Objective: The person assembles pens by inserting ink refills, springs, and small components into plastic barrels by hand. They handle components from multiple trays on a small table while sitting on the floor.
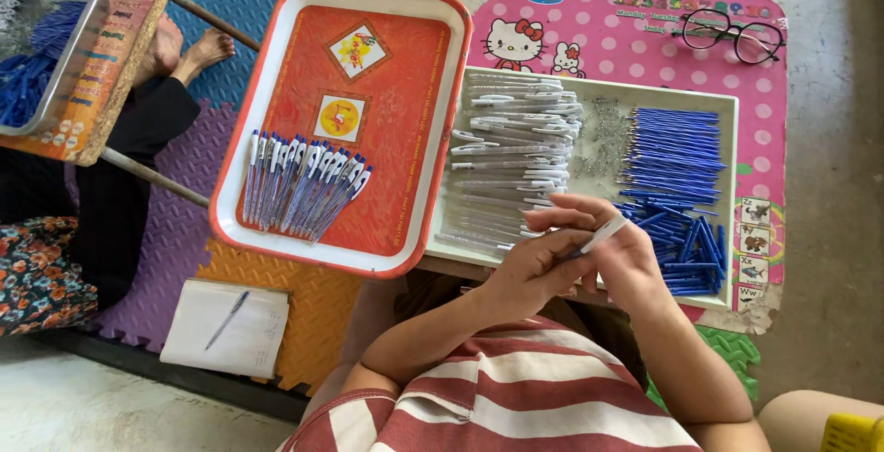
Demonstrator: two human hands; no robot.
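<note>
A low pink table (645, 47) with a cartoon cat print filled the upper right of the frame, standing on coloured foam floor mats (258, 19). Overhanging its left edge lay a big red tray (405, 93) rimmed in white, and in the tray's lower left a row of finished pens (304, 180) fanned out side by side. To the right of it sat a white tray (727, 111) holding three heaps: clear pen barrels (511, 153) at its left, small metal springs (603, 134) in the middle, blue refills (677, 153) at its right. At the left edge of the frame another person's bare feet (189, 52) rested on the mats, beside a second small table carrying a metal tray (64, 56). A notepad (226, 328) with a pen on it lay at lower left. At lower centre, over the near edge of the white tray, the left hand (534, 268) and the right hand (617, 249) were both closed around one pen (600, 236), its white end showing between the fingertips. Black-framed glasses (732, 36) lay at the table's upper right.
</note>
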